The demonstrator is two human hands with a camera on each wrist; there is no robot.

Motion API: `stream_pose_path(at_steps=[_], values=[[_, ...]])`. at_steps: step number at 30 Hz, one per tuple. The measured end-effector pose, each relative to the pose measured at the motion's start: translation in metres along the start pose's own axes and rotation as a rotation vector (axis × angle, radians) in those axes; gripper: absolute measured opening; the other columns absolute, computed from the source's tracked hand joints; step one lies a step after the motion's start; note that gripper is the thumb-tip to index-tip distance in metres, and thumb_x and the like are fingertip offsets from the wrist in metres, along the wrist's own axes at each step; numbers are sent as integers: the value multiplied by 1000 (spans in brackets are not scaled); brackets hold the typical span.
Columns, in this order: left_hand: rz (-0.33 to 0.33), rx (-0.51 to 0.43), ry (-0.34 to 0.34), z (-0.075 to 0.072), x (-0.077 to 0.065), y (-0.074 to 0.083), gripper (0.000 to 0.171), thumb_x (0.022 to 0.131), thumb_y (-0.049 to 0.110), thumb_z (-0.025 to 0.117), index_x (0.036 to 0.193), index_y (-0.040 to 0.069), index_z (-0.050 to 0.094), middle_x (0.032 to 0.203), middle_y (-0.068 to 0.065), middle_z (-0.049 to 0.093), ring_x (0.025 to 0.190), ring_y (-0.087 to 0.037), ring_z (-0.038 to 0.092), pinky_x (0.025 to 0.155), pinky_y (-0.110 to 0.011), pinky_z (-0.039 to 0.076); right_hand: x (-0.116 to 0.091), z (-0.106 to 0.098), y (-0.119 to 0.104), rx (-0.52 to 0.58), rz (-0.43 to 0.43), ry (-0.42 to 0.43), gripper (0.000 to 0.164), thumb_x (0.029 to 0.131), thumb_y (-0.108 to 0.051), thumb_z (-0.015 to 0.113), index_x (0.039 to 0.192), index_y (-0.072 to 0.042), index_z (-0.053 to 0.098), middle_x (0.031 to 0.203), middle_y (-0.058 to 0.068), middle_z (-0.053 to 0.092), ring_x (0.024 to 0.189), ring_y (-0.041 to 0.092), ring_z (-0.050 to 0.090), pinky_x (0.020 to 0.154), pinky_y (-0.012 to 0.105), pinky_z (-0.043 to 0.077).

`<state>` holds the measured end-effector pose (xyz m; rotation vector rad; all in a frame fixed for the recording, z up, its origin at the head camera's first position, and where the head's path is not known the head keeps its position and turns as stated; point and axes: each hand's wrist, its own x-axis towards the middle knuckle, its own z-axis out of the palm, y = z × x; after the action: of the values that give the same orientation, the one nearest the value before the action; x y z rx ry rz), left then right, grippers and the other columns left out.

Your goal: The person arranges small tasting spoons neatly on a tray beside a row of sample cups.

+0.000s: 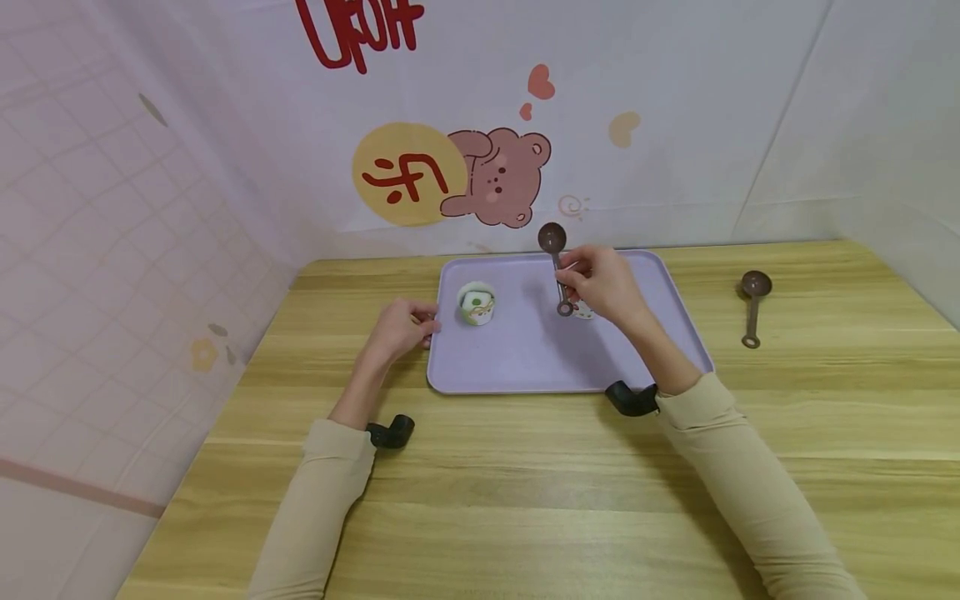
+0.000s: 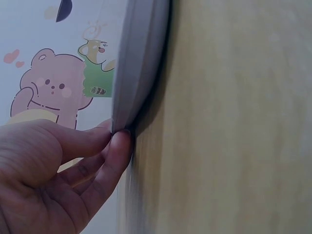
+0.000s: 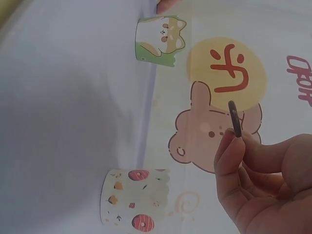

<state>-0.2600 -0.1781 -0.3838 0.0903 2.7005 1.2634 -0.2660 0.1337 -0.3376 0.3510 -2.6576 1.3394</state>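
Head view: set high before the tray (image 1: 517,362), faced forward-down. Wrist views, turned sideways: left set close at its left edge, right low above it. Bear (image 1: 501,177) behind it shared by all.

On the wall (image 1: 690,92), a yellow disc (image 1: 411,213) bears "乐" (image 1: 405,177) sideways; red lettering (image 1: 345,33) above is illegible.

We see a dark brown spoon (image 1: 552,238) between the right fingers (image 1: 583,255), a matching measuring spoon (image 1: 756,285) to their right, and a plain lilac tray (image 1: 510,358) at the left fingers (image 2: 118,152). Just right of the left fingers is a green, white and tan animal-print cup (image 3: 157,41); beneath the right ones, a pale cup (image 3: 129,200) dotted with pinkish-red ovals and orange shapes. Beyond them, we note a white backdrop (image 1: 697,142) with a pink-brown bear (image 1: 517,183), yellow disc (image 1: 416,146) and red characters (image 1: 358,35), above a yellowish wood-grained surface (image 1: 487,492).
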Motion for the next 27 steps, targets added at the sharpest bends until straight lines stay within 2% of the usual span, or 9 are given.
stream_pose_path(at_steps=[10,15,22,27], values=[[8,-8,2,1,0,-1,36,96,2,67,131,-6,63,103,-19,67,71,-18,64,66,-27,57,0,11,0,29,8,-15,15,95,-5,69,103,7,67,73,15,69,56,13,62,49,18,48],[7,-6,4,1,0,0,36,96,2,67,131,-5,64,103,-18,67,71,-18,64,67,-28,58,0,16,-1,19,27,-25,15,95,-7,70,103,6,68,76,14,70,56,11,63,51,19,49],[9,-8,2,1,0,-1,36,96,2,67,131,-6,64,103,-19,67,69,-17,63,66,-27,57,-1,25,-3,48,45,-40,14,95,-4,70,101,8,67,75,16,70,59,20,68,52,20,52],[15,-8,5,1,0,-1,36,96,3,68,131,-5,64,103,-19,68,68,-15,62,65,-26,55,0,31,-2,40,72,-41,16,95,-7,71,102,7,66,79,16,72,54,7,63,52,16,50]])
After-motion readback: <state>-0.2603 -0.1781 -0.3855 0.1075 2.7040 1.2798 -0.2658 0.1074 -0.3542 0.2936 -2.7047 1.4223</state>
